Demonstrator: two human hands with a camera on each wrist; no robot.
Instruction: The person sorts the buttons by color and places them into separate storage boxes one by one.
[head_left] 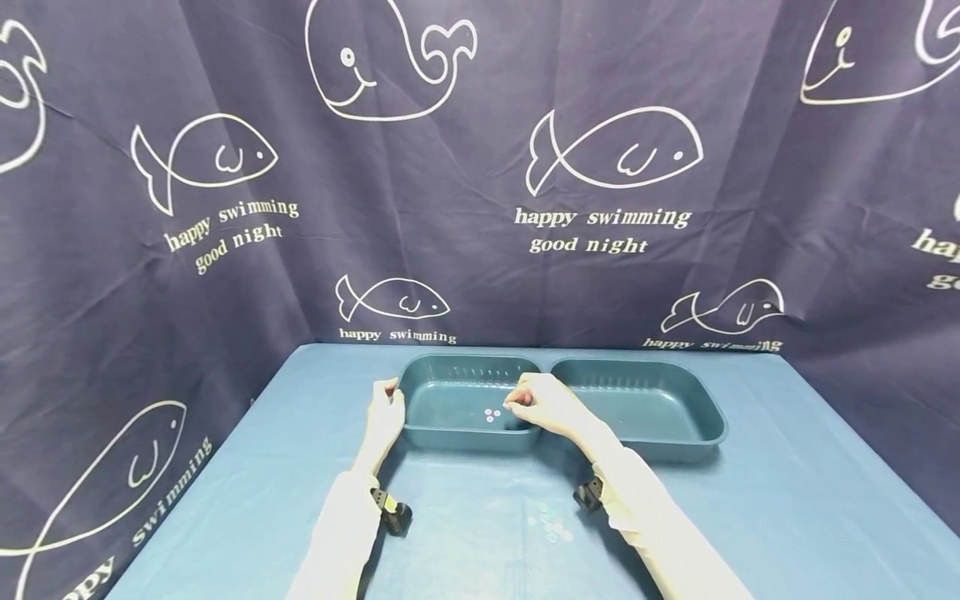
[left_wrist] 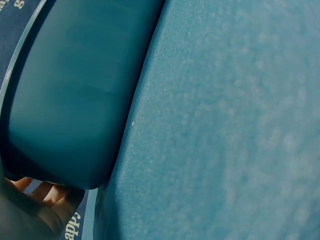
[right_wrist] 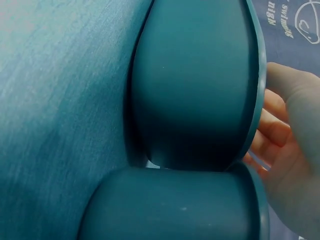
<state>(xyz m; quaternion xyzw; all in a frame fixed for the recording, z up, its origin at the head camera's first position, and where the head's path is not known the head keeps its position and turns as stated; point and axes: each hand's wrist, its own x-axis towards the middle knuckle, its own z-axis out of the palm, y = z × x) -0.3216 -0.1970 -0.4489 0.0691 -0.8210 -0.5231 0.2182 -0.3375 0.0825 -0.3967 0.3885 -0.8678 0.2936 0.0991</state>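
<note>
Two teal plastic bins stand side by side at the back of the table. At the outer end of the left bin (head_left: 465, 438) my left hand (head_left: 386, 414) holds its rim and end wall; in the left wrist view bent fingers (left_wrist: 52, 197) lie against that end. Over the same bin's right part is my right hand (head_left: 551, 404), thumb and fingertips together on what looks like a small pale ring. Several small pinkish-white rings (head_left: 491, 416) lie on the bin floor just left of those fingertips. In the right wrist view the right hand (right_wrist: 295, 125) is partly behind the rims.
The right bin (head_left: 675, 448) stands close beside the left one. Several small pale green and pink rings (head_left: 553, 527), blurred, are scattered on the blue tablecloth (head_left: 465, 542) between my forearms. A dark curtain (head_left: 480, 183) with white fish drawings hangs behind the table.
</note>
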